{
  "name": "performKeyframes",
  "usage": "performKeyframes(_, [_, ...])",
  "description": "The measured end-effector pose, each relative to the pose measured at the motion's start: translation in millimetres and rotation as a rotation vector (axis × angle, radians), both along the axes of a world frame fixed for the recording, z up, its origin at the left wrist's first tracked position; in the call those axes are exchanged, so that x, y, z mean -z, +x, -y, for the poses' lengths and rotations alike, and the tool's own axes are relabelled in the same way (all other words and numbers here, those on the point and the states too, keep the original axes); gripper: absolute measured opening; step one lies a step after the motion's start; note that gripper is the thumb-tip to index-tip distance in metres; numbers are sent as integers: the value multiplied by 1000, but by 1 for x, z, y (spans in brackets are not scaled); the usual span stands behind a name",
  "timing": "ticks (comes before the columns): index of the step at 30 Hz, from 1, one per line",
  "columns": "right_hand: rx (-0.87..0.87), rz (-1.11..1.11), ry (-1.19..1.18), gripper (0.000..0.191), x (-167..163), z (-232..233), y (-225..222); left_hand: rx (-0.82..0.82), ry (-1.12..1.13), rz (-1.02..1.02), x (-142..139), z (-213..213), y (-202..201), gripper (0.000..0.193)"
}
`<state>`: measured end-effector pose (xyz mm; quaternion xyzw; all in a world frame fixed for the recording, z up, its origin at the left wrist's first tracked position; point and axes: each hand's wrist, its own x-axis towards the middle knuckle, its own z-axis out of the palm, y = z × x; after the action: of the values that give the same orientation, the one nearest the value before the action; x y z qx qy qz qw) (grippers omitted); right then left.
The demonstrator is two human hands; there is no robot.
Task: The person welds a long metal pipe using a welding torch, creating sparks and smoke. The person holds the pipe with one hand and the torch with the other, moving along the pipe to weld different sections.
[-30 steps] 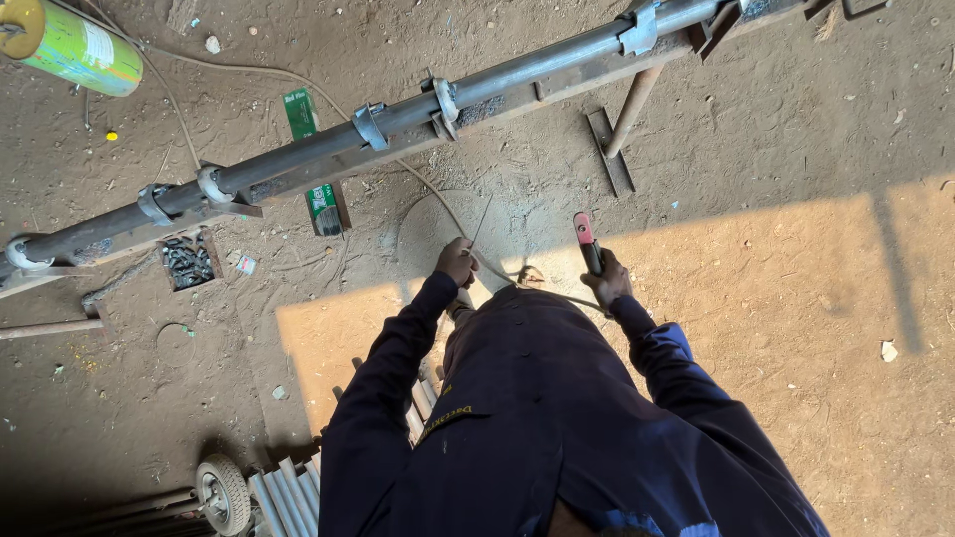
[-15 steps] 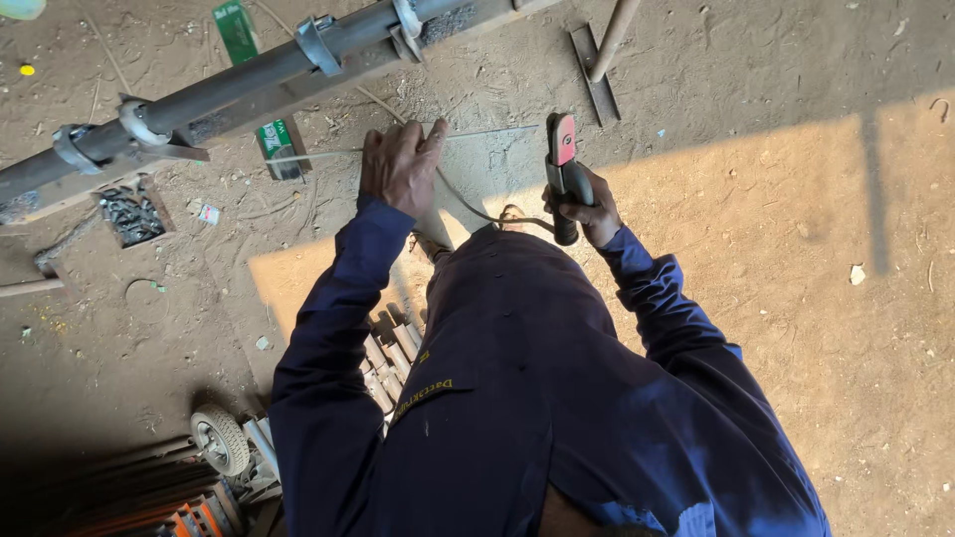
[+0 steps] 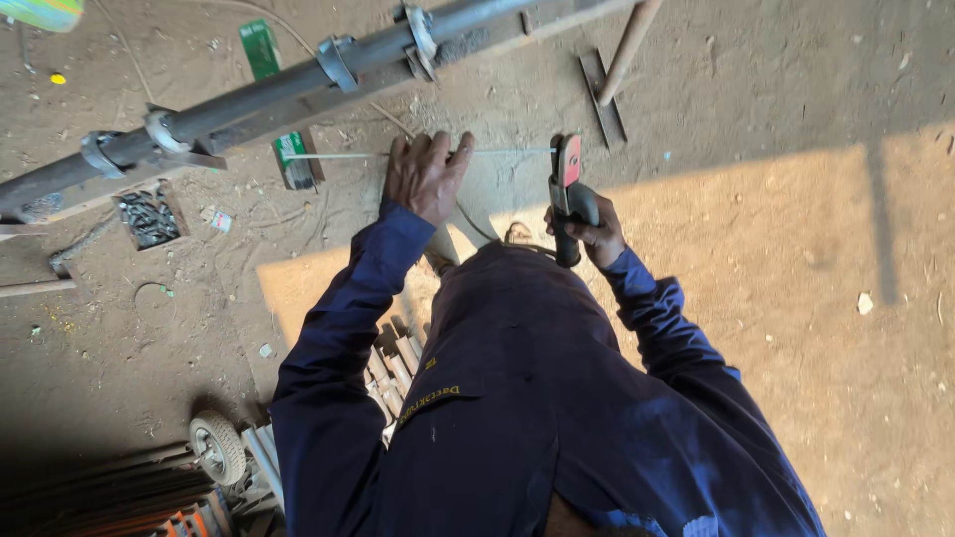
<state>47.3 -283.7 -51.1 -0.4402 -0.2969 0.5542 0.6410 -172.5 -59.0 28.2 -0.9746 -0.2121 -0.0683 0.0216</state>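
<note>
Right hand (image 3: 595,231) is wrapped tight around the dark grip of a welding electrode holder (image 3: 568,194), the kind with a red patch up at the clamp end. It's held upright, head pointing away from the body. A thin welding rod (image 3: 338,155) runs sideways out of the clamp, straight across to the other hand and well past it.

Left hand (image 3: 426,176) has its fingers loosely spread, and the rod passes under the fingertips. Looks like it's resting on or lightly pinching the rod, but I can't tell which from this angle. Both arms are in dark blue sleeves.

Just beyond the left hand there's a long steel pipe (image 3: 269,85) lying at a slant, with metal clamps (image 3: 336,62) ringed around it, sitting along a flat bar. A green packet (image 3: 261,47) lies on the dirt floor (image 3: 796,259) past the pipe. Further out to the left of that hand, a small tray of dark metal bits (image 3: 147,214). Back towards the person's left elbow, a small wheel (image 3: 217,447) and some stacked pipes (image 3: 261,467). Beyond the right hand, a short flat steel strip (image 3: 603,97) on the ground.
</note>
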Motion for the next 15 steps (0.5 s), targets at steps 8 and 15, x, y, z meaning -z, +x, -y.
performKeyframes(8, [8, 439, -80, 50, -13, -12, -6, -44, 98, -107, -21, -1, 0, 46])
performKeyframes(15, [-8, 879, -173, 74, -19, -16, -8, -60, -7, -179, 13, -8, -17, 43])
